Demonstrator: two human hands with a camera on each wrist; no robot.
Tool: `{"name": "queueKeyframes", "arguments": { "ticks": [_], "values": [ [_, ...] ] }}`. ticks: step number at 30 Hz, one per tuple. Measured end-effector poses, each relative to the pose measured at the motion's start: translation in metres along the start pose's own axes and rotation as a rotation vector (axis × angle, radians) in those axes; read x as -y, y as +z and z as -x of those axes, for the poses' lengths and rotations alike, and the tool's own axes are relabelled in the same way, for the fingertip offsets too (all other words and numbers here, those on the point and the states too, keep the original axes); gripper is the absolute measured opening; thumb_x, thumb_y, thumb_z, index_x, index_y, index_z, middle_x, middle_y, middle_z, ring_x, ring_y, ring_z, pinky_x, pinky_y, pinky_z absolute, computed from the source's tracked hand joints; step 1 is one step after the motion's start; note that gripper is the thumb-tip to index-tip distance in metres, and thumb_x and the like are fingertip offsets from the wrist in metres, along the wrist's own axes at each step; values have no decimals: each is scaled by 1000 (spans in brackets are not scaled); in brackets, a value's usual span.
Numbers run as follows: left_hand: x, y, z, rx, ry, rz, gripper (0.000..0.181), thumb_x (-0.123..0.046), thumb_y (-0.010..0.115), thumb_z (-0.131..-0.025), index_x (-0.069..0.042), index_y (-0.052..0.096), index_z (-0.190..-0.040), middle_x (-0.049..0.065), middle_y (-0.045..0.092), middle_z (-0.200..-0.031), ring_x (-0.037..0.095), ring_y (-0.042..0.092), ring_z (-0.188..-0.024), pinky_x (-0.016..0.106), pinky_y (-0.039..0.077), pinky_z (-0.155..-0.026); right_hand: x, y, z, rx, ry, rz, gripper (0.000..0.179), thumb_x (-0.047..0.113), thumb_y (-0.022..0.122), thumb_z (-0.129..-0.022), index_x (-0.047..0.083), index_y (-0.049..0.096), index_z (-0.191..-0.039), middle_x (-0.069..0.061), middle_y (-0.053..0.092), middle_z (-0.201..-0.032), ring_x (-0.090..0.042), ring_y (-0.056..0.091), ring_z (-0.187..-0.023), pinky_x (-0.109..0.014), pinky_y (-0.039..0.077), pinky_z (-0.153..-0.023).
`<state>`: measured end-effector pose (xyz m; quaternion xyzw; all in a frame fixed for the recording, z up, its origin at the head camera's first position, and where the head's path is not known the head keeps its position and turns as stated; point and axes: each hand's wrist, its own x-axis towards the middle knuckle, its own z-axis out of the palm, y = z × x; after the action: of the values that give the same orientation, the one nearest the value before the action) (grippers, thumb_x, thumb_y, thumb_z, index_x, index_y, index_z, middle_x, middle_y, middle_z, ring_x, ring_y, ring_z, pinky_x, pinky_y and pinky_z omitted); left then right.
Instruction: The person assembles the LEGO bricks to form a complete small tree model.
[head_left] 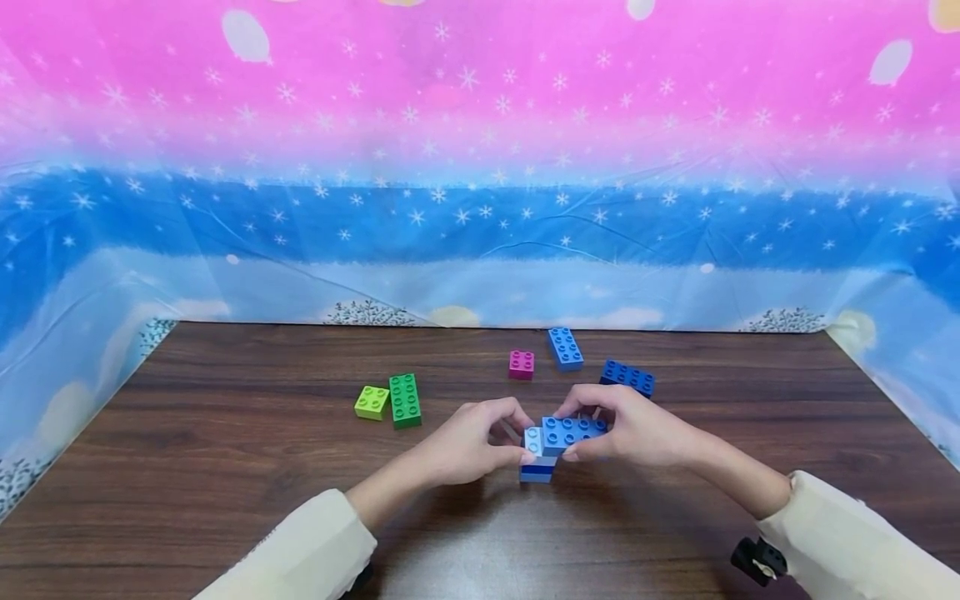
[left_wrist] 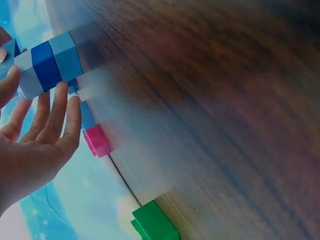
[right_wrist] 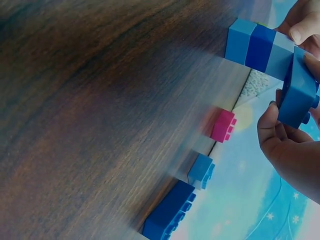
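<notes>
A short stack of building bricks stands on the wooden table: a blue brick (right_wrist: 241, 41) at the bottom, a dark blue brick (right_wrist: 260, 48) in the middle and a pale blue brick (head_left: 532, 438) on top. My left hand (head_left: 476, 442) pinches the stack near its top from the left, thumb in front and fingers behind. From the right, my right hand (head_left: 641, 427) grips a long blue brick (head_left: 572, 433) between thumb and fingers. This long brick lies over the right part of the pale one and juts out to the right.
Behind the left hand lie a lime brick (head_left: 372, 402) and a long green brick (head_left: 405, 401), side by side. Farther back are a magenta brick (head_left: 521, 364), a blue brick (head_left: 565, 348) and a dark blue brick (head_left: 627, 377). Patterned cloth (head_left: 450, 225) hangs along the table's (head_left: 247, 417) back edge.
</notes>
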<state>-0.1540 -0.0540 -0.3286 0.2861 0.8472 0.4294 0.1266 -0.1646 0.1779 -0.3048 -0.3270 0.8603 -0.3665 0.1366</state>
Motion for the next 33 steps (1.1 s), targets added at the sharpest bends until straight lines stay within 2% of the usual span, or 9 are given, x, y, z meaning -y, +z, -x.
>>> {"name": "queueKeyframes", "arguments": {
  "ticks": [7, 11, 15, 18, 24, 27, 33],
  "values": [
    [1, 0, -1, -4, 16, -24, 19, -16, 68, -83, -12, 58, -99, -2, 62, -92, 12, 59, -85, 25, 48, -73, 0, 0, 0, 1, 4, -1, 28, 26, 72, -79, 16, 61, -103, 1, 57, -95, -20, 50, -84, -29, 44, -70],
    [1, -1, 0, 3, 39, -45, 21, -18, 68, -84, -11, 58, -101, 2, 63, -93, 13, 59, -85, 29, 49, -76, 0, 0, 0, -1, 3, -2, 28, 26, 72, -79, 16, 61, -103, 1, 57, -94, -21, 49, -84, -29, 44, -70],
    [1, -5, 2, 26, 35, -31, 30, -19, 68, -83, -10, 57, -109, 6, 62, -99, 17, 59, -90, 30, 49, -78, 0, 0, 0, 0, 1, 4, 28, 27, 72, -79, 17, 61, -103, 1, 57, -94, -21, 49, -84, -29, 43, -70],
    [1, -12, 5, 19, 26, -16, 37, -20, 69, -82, -9, 55, -115, 8, 61, -104, 21, 58, -95, 32, 48, -80, 0, 0, 0, 1, 2, 17, 28, 28, 72, -79, 17, 61, -103, 2, 57, -94, -21, 49, -84, -30, 43, -70],
    [5, -28, 12, -53, 23, -31, 39, -22, 70, -82, -8, 56, -115, 10, 60, -108, 25, 57, -100, 38, 47, -83, 0, 0, 0, 4, 2, 32, 28, 29, 71, -80, 18, 60, -103, 2, 57, -97, -20, 50, -87, -32, 43, -73],
    [7, -37, 17, -95, -3, -46, 41, -22, 71, -81, -9, 55, -116, 11, 59, -110, 27, 56, -102, 39, 47, -84, 0, 0, 0, 5, 0, 29, 28, 29, 71, -80, 18, 60, -104, 2, 57, -97, -20, 50, -88, -32, 43, -73],
    [14, -52, 26, -207, -63, -146, 46, -25, 73, -78, -10, 56, -117, 11, 59, -113, 28, 54, -105, 43, 45, -84, 0, 0, 1, 4, 6, 31, 29, 29, 71, -80, 18, 60, -104, 2, 57, -97, -19, 49, -88, -31, 43, -73]
  ]
}}
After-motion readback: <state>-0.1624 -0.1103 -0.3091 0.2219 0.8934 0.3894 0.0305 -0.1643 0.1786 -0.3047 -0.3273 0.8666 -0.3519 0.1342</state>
